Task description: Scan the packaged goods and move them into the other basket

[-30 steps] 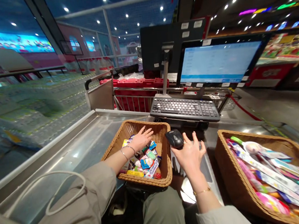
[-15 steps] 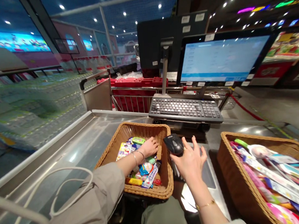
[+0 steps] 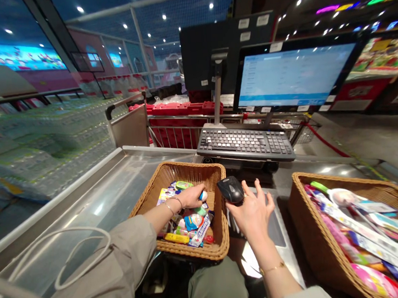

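Inside the nearer wicker basket [image 3: 222, 234], my left hand [image 3: 192, 196] is closed around a small blue-and-white item [image 3: 203, 195] whose kind I cannot make out. Beneath and beside it lie packaged sweets, among them a blue-and-white wrapped packet [image 3: 201, 229], a round blue pack [image 3: 193, 221], a yellow pack [image 3: 176, 238] and a green one [image 3: 183, 185]. Just past the basket's right rim, my right hand [image 3: 252, 211] grips a black handheld barcode scanner [image 3: 230, 190]. Its head points away to the upper left, and several fingers are stretched out beyond the grip.
A second wicker basket [image 3: 318, 245], filled with packaged goods, stands at the right. Behind the hands are a black keyboard [image 3: 245, 143] and a lit monitor [image 3: 293, 77]. A pale cable [image 3: 77, 229] loops over the metal counter [image 3: 96, 207]. Shrink-wrapped bottles [image 3: 39, 138] are stacked at the left.
My left hand has drawn back slightly to the left, and a small blue-and-white item now shows in its fingers. My right hand holds the scanner in nearly the same place.
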Available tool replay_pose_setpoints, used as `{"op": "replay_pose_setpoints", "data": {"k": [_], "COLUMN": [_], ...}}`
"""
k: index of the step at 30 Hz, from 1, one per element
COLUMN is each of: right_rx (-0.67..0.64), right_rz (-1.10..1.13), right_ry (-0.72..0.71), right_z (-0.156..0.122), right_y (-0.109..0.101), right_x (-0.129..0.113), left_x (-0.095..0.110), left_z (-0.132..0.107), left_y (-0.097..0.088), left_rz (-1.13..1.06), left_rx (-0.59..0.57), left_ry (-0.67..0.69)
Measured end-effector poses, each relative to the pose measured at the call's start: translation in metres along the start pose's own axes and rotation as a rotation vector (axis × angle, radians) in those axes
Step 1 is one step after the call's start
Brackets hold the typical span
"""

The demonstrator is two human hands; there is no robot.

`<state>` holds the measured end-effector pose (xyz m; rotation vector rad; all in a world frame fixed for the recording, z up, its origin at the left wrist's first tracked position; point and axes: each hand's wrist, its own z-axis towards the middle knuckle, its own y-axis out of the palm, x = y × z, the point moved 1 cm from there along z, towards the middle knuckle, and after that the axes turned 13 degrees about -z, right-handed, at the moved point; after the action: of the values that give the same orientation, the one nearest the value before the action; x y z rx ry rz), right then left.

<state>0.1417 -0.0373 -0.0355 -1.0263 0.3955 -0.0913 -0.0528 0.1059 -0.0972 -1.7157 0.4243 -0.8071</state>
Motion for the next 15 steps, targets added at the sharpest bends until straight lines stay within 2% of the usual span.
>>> {"op": "replay_pose_setpoints", "data": {"k": [7,15], "right_rx": [-0.004,0.000], "right_rz": [-0.008,0.001], "right_ry": [-0.004,0.001], "right_z": [0.000,-0.001], "right_y": [0.000,0.001], "right_x": [0.002,0.005], "left_x": [-0.012,-0.013], "left_z": [0.001,0.002], "left_y": [-0.003,-0.007], "left_rz": [0.063,0.141], "left_rx": [0.009,0.022], "left_ry": [-0.143,-0.106]}}
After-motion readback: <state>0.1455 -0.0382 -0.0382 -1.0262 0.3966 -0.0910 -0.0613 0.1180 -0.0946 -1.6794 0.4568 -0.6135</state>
